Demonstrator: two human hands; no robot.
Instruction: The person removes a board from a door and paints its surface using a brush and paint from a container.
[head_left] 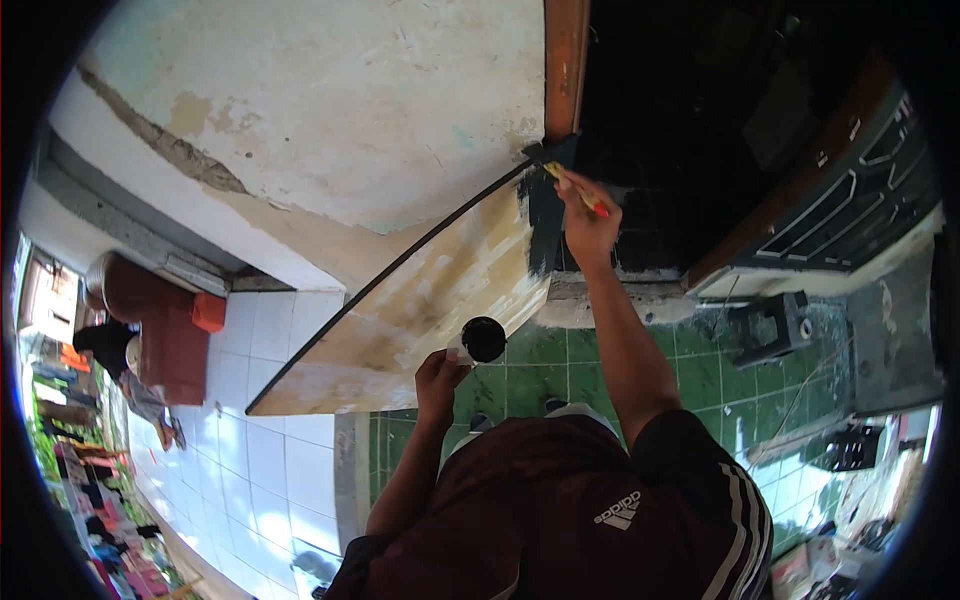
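Observation:
My right hand (590, 222) is closed around the handle of a paintbrush (557, 172), yellow with a red end. Its dark bristles touch the wall near the foot of the wooden door frame, where the black stripe (400, 258) along the wall meets it. Below the brush lies a patch of dark paint (545, 225) on the beige lower wall (440, 285). In front of my body, my left hand (441, 378) grips a small cup of black paint (484, 340) by its pale side. The cup's opening faces up, and its inside looks black.
A wooden door frame (565, 60) borders a dark doorway at the top. On the green tiled floor (540, 378) to the right stands a dark stool (772, 328). At left, a person (135, 365) sits near a reddish-brown sofa (175, 340) on white tiles.

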